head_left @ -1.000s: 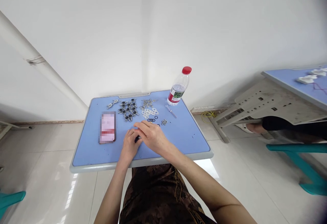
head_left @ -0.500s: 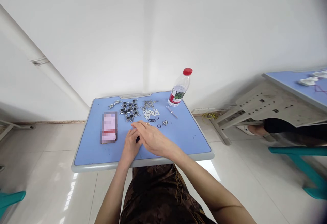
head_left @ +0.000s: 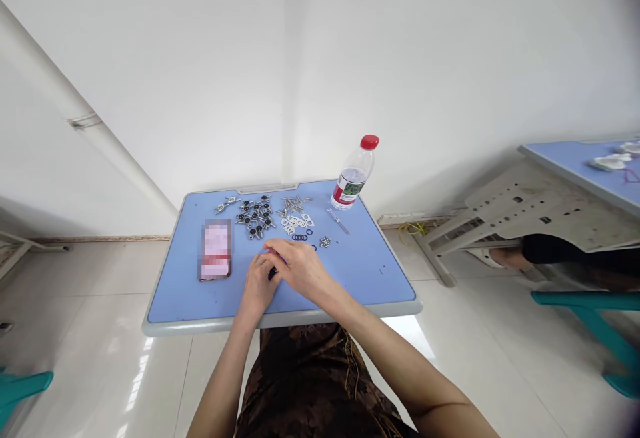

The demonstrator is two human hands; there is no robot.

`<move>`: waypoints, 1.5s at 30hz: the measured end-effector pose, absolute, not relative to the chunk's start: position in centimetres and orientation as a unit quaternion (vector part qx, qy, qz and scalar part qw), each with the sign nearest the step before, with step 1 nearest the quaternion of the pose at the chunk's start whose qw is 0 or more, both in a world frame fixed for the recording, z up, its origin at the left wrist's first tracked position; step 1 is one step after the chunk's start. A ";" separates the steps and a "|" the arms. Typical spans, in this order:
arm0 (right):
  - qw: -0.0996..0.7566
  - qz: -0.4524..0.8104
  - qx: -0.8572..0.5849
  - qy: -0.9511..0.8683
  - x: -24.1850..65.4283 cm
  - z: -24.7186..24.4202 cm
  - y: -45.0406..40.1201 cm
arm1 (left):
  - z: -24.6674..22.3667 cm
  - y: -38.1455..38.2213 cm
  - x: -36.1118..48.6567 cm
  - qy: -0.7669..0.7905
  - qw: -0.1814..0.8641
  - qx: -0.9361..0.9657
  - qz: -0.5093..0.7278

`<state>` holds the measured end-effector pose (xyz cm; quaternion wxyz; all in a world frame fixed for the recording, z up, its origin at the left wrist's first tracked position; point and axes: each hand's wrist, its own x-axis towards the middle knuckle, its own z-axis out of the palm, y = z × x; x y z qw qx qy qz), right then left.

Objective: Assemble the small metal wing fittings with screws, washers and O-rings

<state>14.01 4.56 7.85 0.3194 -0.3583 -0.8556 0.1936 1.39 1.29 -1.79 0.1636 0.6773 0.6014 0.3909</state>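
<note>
Close together near the table's front, my left hand [head_left: 260,285] and my right hand [head_left: 296,266] are both curled around a small dark part [head_left: 273,273], mostly hidden by the fingers. My right hand lies partly over the left one. Just beyond them are several metal parts with round black centres [head_left: 256,217]. Flat pale oval rings [head_left: 299,223] lie right of those, with dark O-rings [head_left: 300,238] nearer me. A small heap of steel balls [head_left: 325,242] sits to the right of my right hand.
On the blue table [head_left: 200,308] a phone [head_left: 216,251] lies at left. Metal pins [head_left: 295,205] and a few bracket-like parts [head_left: 226,204] lie at the back. A water bottle [head_left: 350,185] stands back right, beside a thin clear tool [head_left: 339,221]. Another person's leg [head_left: 505,258] shows under the neighbouring table.
My right hand's fingers have bent more and drawn in over the left hand. The whole view has shifted slightly.
</note>
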 end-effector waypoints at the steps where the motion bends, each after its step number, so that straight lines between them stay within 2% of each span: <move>1: 0.320 0.196 -0.363 -0.853 14.1 7.8 4.5 | -1.8 1.3 1.4 0.601 0.162 0.677 0.391; 20: 0.361 0.216 -0.366 -0.830 14.2 7.2 4.3 | -1.0 1.1 1.3 0.602 0.168 0.680 0.383; 27: 0.468 0.257 -0.359 -0.766 16.6 7.4 6.1 | 0.1 0.9 1.1 0.592 0.197 0.693 0.362; 37: 0.427 0.235 -0.339 -0.805 17.6 6.6 6.4 | 0.4 0.9 1.2 0.604 0.209 0.689 0.341; 45: 0.443 0.229 -0.320 -0.806 17.7 6.9 6.5 | 0.1 1.0 1.1 0.601 0.199 0.694 0.343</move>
